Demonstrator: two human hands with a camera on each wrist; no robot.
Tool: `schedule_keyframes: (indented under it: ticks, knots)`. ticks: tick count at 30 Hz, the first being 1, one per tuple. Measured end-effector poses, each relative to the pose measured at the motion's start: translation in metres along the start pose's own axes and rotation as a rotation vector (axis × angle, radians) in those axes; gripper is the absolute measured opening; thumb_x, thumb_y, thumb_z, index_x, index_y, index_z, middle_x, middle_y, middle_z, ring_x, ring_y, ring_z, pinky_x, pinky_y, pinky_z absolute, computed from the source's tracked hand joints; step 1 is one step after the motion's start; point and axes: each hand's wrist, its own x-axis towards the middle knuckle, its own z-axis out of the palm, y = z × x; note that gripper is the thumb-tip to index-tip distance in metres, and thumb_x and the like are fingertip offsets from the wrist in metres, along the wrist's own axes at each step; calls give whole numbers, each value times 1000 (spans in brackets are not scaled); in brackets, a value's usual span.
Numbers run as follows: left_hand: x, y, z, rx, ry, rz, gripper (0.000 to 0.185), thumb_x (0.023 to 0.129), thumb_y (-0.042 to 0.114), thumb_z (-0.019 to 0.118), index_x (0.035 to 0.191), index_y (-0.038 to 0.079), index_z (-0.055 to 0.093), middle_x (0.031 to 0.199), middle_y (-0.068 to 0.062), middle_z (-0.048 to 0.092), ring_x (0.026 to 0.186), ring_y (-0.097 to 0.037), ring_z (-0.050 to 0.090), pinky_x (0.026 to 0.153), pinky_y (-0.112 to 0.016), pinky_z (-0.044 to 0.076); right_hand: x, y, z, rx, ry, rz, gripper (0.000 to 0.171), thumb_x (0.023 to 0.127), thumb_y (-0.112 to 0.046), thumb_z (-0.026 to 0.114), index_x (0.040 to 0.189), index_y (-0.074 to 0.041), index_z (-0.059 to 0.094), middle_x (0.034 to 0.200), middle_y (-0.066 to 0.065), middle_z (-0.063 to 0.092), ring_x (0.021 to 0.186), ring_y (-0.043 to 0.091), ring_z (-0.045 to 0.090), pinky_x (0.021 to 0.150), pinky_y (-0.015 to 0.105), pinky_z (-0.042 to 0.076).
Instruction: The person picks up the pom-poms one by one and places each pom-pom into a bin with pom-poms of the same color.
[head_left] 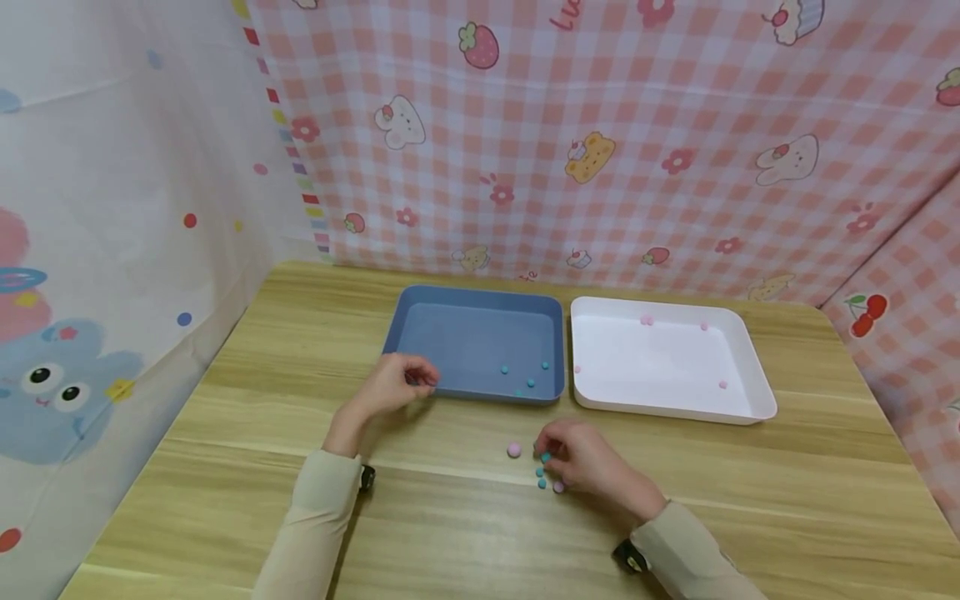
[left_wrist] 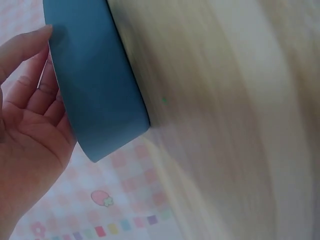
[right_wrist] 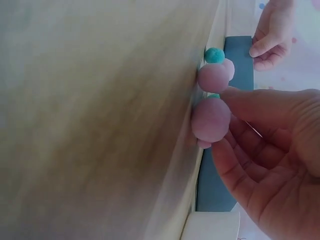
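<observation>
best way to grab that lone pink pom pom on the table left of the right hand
Pinch the pink pom pom across its middle with thumb and forefinger, coming from above. It is small, round and soft, sits apart from the other balls, and the right hand lies just beside it.

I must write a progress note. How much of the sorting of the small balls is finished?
Partly done. The blue tray holds a few teal balls; the white tray holds a few pink balls. The right hand works at the loose balls on the table; the left hand is at the blue tray's corner. Several remain, including one pink ball.
</observation>
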Motion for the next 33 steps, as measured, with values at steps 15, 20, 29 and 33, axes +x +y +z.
schedule_keyframes:
  ticks: [15,20,29,33]
  knots:
    - [1,-4,-5,11,-67,-52,8,80,-6,65,85,-3,70,79,-8,68,72,-15,61,67,-27,49,3,-2,-1,-108,-60,-100,21,74,10,66,77,-10,61,77,-1,57,74,11,51,66,23,44]
    - [1,-5,-5,-5,-76,-64,8,80,-7,65,84,-3,70,79,-8,68,71,-14,60,66,-27,49,2,-2,-3,-8,-53,-53,17,77,9,63,80,-8,62,79,-2,58,74,9,53,65,22,48]
    - [2,-5,-6,8,-68,-73,8,80,-6,65,84,-2,71,79,-7,68,70,-13,58,64,-26,48,13,-1,-13,95,185,-219,16,76,13,67,82,-1,62,81,8,63,78,25,64,68,30,55]
    - [2,-5,-5,11,-67,-79,8,80,-6,65,84,-1,71,79,-7,68,70,-13,58,64,-26,48,19,-1,-17,118,264,-230,17,76,15,67,84,1,63,83,9,63,77,29,65,68,33,55]
